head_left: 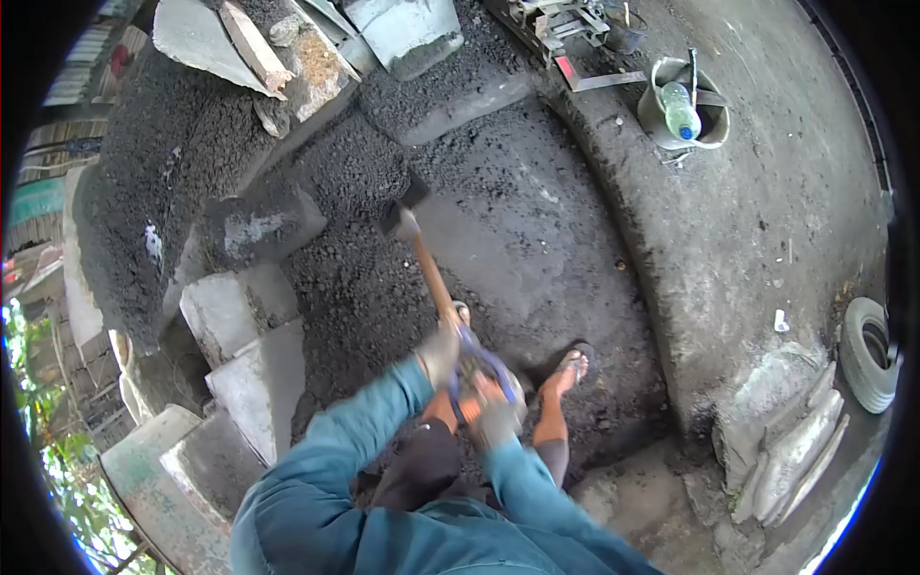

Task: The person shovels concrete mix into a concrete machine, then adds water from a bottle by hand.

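My left hand [438, 356], in a pale glove, is wrapped round the wooden handle of a hoe [433, 273]. The hoe's dark metal head [410, 199] is at the edge of the dark, crumbly soil [369, 163]. My right hand [494, 418], also gloved, is closed nearer my body, beside an orange patch and a rounded purple-rimmed thing [494, 362]. Blur hides what that thing is and exactly what the right fingers grip. My sandalled foot [573, 366] stands on the dark ground to the right; the other foot is partly behind the handle.
Broken concrete slabs [254, 383] lie at left, with more rubble and wood [254, 48] above. A raised concrete ledge [690, 249] runs along the right, bearing a bucket [658, 120] with a plastic bottle [678, 113], and a tyre [867, 355]. Metal pieces [561, 29] lie at top.
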Demonstrator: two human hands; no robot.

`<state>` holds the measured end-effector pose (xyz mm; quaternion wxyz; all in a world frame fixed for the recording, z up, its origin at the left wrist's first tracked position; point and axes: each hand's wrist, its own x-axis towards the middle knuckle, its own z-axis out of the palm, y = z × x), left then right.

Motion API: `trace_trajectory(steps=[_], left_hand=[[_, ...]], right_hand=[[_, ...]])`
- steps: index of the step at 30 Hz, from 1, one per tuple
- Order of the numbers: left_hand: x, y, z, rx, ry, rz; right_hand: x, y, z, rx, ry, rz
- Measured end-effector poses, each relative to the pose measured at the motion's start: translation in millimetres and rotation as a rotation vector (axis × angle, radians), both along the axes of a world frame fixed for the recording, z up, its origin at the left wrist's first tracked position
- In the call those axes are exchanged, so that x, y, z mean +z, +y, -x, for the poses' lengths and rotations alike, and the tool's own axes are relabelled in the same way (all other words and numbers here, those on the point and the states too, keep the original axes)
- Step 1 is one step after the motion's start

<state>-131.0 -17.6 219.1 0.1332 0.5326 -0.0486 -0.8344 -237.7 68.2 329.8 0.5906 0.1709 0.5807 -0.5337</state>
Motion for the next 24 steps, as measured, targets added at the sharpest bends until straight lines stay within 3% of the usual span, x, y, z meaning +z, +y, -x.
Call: trace_trajectory(steps=[1,2,3,4,5,6,7,9,10,11,13,18,19,20,24], left_hand=[[17.1,-59.4,-8.4,-0.045,-0.09,-0.08],[35.0,-119.2,-16.4,-0.085,-0.175,-0.165],[-7.7,-139.2,-31.2,-0.048,-0.218,-0.276],[-54.6,-131.8,-35.5,-0.031,-0.287,-0.205],[-113.9,-111.9,-43.5,-0.015,-0.355,-0.144],[-225.9,-64.5,-71.4,-0.295,-0.559,0.257],[-205.9,-42.2,-52.6,-0.229,-0.609,0.222],[-164.5,-20.0,-26.4,-0.033,-0.448,-0.12],[-170.6,-7.3,-33.1,0.183,-0.218,-0.182],[-179.2,1.5,-54.2,0.145,-0.047,-0.127],[-96.4,-19.5,-24.9,0.348,-0.104,-0.239],[-128.2,-43.4,-4.2,0.484,-0.052,-0.257],[-148.1,-45.5,0.6,0.502,-0.12,-0.283],[-162.5,-41.7,6.3,0.512,-0.181,-0.249],[-169.0,-7.5,44.3,0.3,-0.284,-0.15]], right_hand=[[-61.8,-33.7,-35.3,0.143,0.31,0.011],[-67.1,-88.9,-46.5,0.076,0.159,0.086],[-92.9,-109.9,-44.4,0.155,0.064,0.069],[-126.9,-114.1,-42.4,0.238,-0.031,0.041],[-199.0,-78.3,-43.2,0.066,-0.123,0.097],[-236.3,-47.2,-33.2,0.026,-0.103,0.057],[-260.0,-28.8,-20.2,-0.013,-0.079,0.022],[-234.8,-36.1,6.9,0.087,-0.018,-0.024],[-226.4,-25.1,15.0,0.131,0.01,-0.067],[-215.4,-13.7,18.8,0.191,-0.014,-0.029],[-195.0,12.1,21.7,0.167,-0.005,0.051],[-111.6,84.1,55.3,0.063,-0.097,0.024],[-68.6,80.3,66.5,0.003,-0.099,0.043],[-77.4,110.8,68.4,-0.006,-0.008,0.037],[-37.7,142.1,90.5,-0.077,0.232,-0.405]])
